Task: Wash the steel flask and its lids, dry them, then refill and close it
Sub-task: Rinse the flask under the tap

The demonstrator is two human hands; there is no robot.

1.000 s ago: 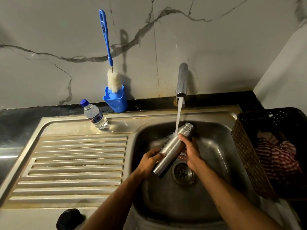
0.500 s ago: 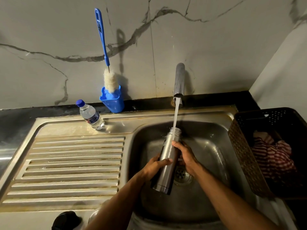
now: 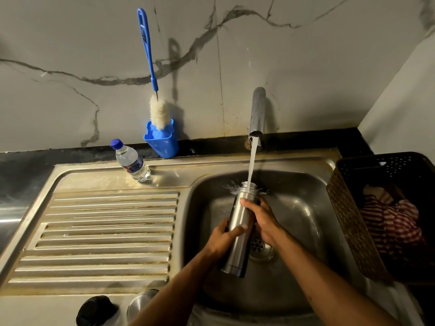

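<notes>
- Both our hands grip the flask (image 3: 237, 229) over the sink (image 3: 306, 198): left hand (image 3: 223, 238) curled round its middle, right hand (image 3: 261, 220) nearer the neck.
- Water from the tap (image 3: 257, 111) splashes on its open mouth.

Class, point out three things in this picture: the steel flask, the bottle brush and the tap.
steel flask (image 3: 239, 234): head view, middle of its body.
bottle brush (image 3: 160, 112): head view, white bristle head.
tap (image 3: 257, 111): head view, spout.

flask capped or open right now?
Open: the flask has a bare threaded mouth, and the tap stream runs into it, splashing at the rim.
</notes>
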